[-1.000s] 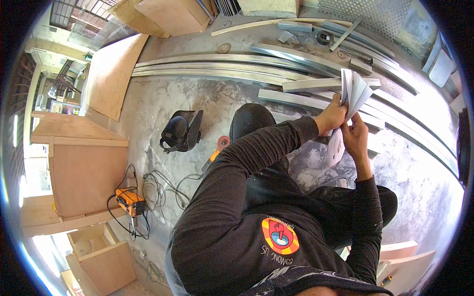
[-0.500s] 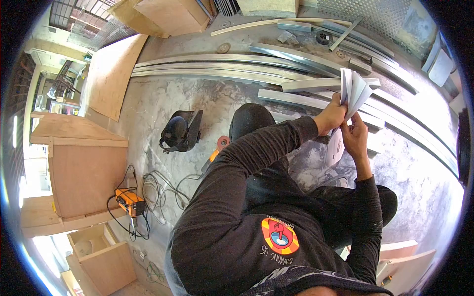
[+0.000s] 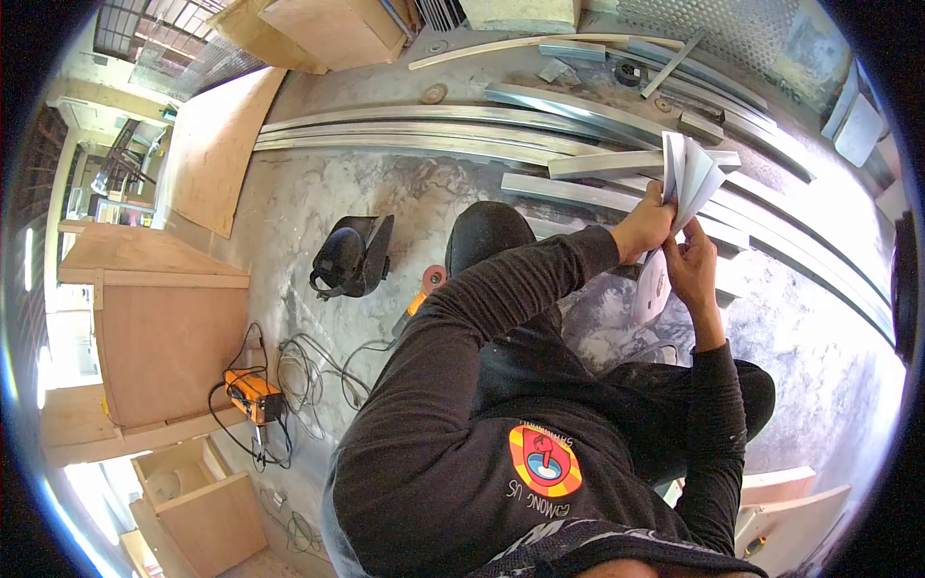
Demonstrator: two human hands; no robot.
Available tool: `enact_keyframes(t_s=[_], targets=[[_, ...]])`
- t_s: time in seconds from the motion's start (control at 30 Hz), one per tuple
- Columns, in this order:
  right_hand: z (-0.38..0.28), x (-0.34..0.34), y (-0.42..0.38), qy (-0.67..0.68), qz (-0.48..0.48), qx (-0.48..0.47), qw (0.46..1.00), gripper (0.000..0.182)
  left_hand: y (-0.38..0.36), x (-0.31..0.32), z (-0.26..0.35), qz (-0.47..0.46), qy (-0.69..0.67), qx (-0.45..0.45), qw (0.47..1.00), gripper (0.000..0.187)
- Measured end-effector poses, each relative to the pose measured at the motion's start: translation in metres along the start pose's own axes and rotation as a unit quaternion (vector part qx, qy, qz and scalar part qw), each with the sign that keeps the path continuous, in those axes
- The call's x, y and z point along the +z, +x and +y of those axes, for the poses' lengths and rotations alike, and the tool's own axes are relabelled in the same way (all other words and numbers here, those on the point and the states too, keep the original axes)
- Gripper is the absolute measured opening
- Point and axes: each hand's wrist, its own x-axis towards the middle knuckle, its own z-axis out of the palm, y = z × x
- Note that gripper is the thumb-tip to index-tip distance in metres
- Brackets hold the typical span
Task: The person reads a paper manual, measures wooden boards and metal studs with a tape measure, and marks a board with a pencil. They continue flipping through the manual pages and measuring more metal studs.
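Note:
Both hands grip a sheaf of white papers (image 3: pixel 692 183), whose upper leaves fan out away from me. My left hand (image 3: pixel 644 227) is closed on its lower left side. My right hand (image 3: pixel 694 265) pinches it from below and the right, the fingertips close to the left hand. Part of a pale, rounded piece (image 3: pixel 653 289) shows beneath the hands; I cannot tell what it is. Metal bars (image 3: pixel 578 193) lie on the floor just beyond the papers.
A black welding helmet (image 3: pixel 352 256) and an angle grinder (image 3: pixel 424 294) lie left of my knee. Farther left are an orange machine (image 3: pixel 254 395), looped cables (image 3: pixel 303 371) and wooden cabinets (image 3: pixel 173 347). Long metal profiles (image 3: pixel 385 130) cross the floor ahead.

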Motion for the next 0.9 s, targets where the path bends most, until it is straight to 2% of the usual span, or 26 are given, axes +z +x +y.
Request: enact_keyframes(t_s=[0.23,0.3,0.63,0.9], targets=[[-0.004,-0.002,0.0,-0.004,0.001,-0.003,1.0,0.034,-0.007,0.003,0.008,0.002,-0.017,-0.01,1.0,0.031],[-0.01,-0.007,0.001,-0.034,-0.05,0.048,0.997,0.034,-0.007,0.003,0.008,0.0,-0.019,-0.006,1.0,0.031],[-0.01,-0.006,0.0,-0.011,-0.047,0.028,0.998,0.033,-0.006,0.002,0.007,-0.002,-0.003,-0.015,1.0,0.03],[-0.013,-0.008,0.001,-0.045,-0.052,0.045,0.997,0.035,-0.004,0.001,0.005,-0.009,-0.006,-0.005,1.0,0.03]])
